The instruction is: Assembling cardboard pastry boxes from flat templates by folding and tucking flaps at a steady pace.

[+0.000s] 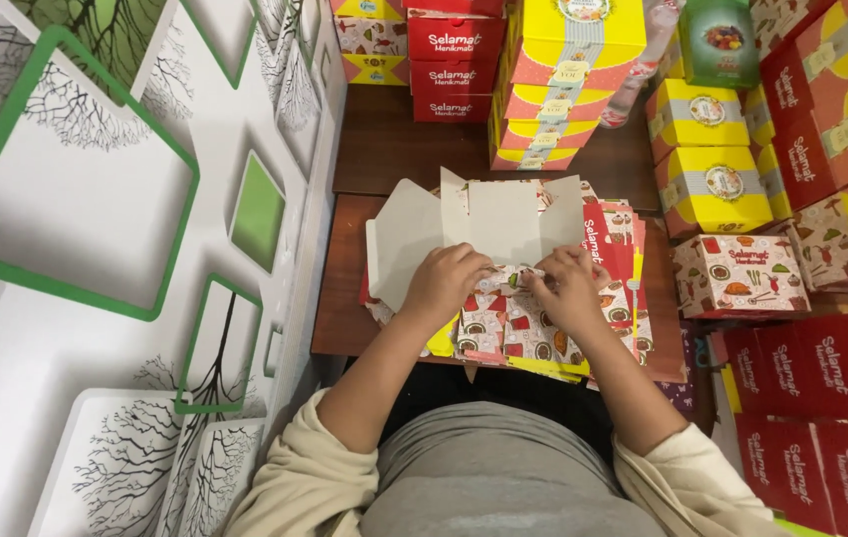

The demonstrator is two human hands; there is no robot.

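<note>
Fingers of my left hand (444,281) are pressing down, curled together, on the white inner face of a flat cardboard box blank (488,224), while my right hand (568,286) is pinching a printed flap at its near edge, fingertips closed on the card. The blank is lying opened out on top of a stack of unfolded printed blanks (543,333) on the brown wooden table (339,313), just in front of my lap. By my judgement the folding is only starting: the panels are lying mostly flat and no walls are standing yet. Both my forearms are reaching forward with elbows bent and sleeves pushed up. Beyond the blank, finished yellow boxes (712,189) and red boxes (454,65) are standing stacked.
</note>
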